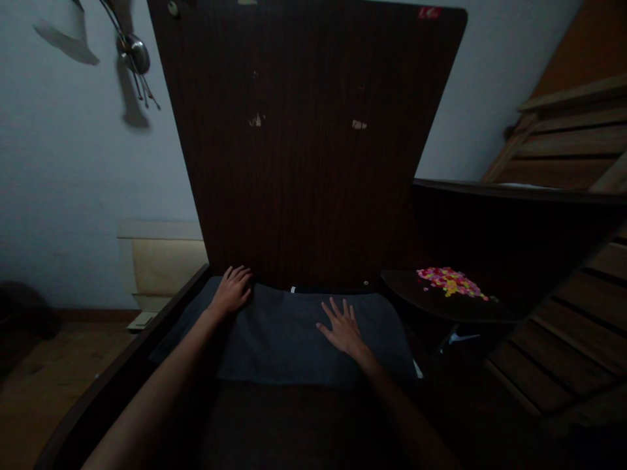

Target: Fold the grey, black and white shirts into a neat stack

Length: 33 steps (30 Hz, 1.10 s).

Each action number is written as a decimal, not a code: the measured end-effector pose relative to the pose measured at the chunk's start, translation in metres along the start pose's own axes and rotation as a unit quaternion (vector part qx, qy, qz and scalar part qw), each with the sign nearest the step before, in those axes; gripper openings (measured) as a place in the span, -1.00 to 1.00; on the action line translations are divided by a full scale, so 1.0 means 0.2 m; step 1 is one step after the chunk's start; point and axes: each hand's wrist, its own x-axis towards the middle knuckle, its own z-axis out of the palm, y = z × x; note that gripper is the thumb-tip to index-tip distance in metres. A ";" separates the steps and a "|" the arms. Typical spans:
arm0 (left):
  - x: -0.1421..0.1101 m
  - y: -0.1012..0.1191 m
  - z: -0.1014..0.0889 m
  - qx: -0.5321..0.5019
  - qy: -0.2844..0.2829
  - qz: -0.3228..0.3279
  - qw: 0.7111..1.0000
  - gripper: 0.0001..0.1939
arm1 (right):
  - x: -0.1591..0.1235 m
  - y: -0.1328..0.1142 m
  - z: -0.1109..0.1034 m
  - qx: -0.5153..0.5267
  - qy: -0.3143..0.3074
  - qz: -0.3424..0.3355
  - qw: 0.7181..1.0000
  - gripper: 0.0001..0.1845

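Head: right hand point(343, 329) splayed on cloth point(289, 349)

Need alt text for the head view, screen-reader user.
A person's left hand and right hand are open, palm-down, at a dark grey cloth on a dark surface. Behind it stands a tall wood-grain panel; to the right, small pink, red and yellow pieces lie on a curved shelf.

Wall point(88, 170) w/ lamp point(134, 53), shelf point(416, 297) w/ small bits point(451, 282) (pink, yellow etc).
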 end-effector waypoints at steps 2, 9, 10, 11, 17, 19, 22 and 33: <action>0.02 -0.05 -0.08 0.050 -0.044 -0.039 0.997 -0.56 | 0.00 0.00 0.00 -0.001 -0.001 0.001 1.000 -0.24; 0.11 -0.22 -0.33 0.053 -0.205 -0.136 0.968 -0.37 | 0.01 -0.01 -0.02 -0.001 -0.036 0.017 0.999 -0.22; 0.12 -0.24 -0.35 0.057 -0.229 -0.131 0.963 -0.38 | 0.01 -0.01 -0.02 -0.001 -0.039 0.019 0.999 -0.22; 0.13 -0.26 -0.36 0.062 -0.255 -0.125 0.957 -0.40 | 0.01 -0.01 -0.03 -0.001 -0.041 0.021 0.999 -0.22; 0.18 -0.32 -0.42 0.041 -0.252 -0.113 0.960 -0.52 | 0.01 -0.01 -0.03 0.003 -0.046 0.023 0.999 -0.22; 0.19 -0.29 -0.46 0.022 -0.225 -0.126 0.966 -0.51 | 0.01 -0.01 -0.03 0.006 -0.046 0.024 0.999 -0.22; 0.21 -0.26 -0.52 -0.026 -0.203 -0.158 0.966 -0.51 | 0.01 -0.01 -0.03 0.007 -0.046 0.023 0.999 -0.23; 0.10 -0.21 -0.44 -0.472 -0.066 -0.374 0.796 -0.48 | 0.01 -0.01 -0.03 0.017 -0.045 0.022 0.999 -0.23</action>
